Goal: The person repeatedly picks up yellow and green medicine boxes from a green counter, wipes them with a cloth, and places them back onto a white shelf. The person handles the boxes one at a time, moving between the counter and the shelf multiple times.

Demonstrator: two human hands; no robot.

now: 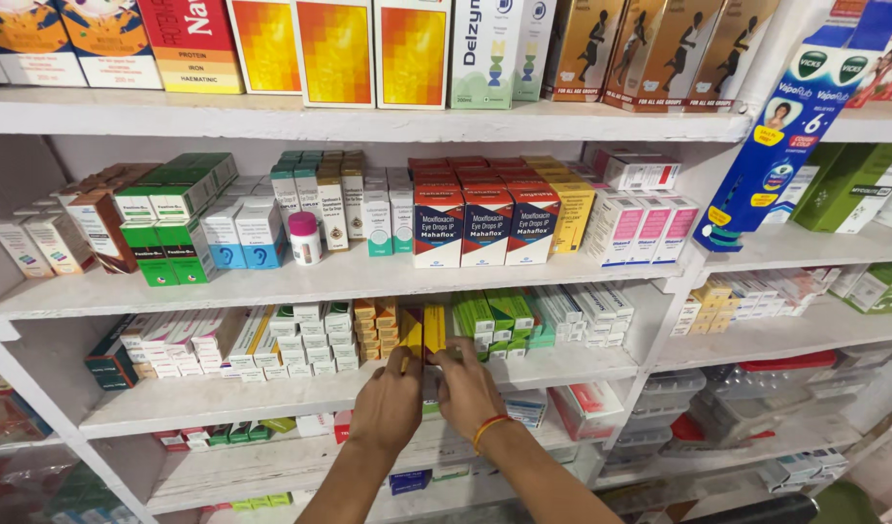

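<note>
Reaching to the third shelf (271,393) down, I have both hands on a pair of tall yellow boxes (423,330) that stand upright among the rows. My left hand (388,403) pinches the left box, fingers closed on its lower edge; my right hand (465,388), with an orange band (491,425) at the wrist, closes on the right box, though my knuckles hide the fingertips, so how firm that grip is I can only judge roughly.

Just left of the yellow boxes are small orange packs (376,325), stacked, and beyond them white cartons (310,340) with thin red and green stripes. Just right stand green boxes (494,315), then white ones with blue ends.

On the shelf above, three red, white and blue cartons (485,225) face me in the middle, with a yellow carton beside them on the right and pink-and-white boxes (645,225) further right. To the left stand a small white bottle with a pink cap (304,239), pale blue cartons (242,233) and green ones (164,243).

The top shelf carries tall boxes with orange and yellow squares (334,49) and brown-gold boxes (649,44). A long blue hanging card (785,136) drapes over the upright between bays.
</note>
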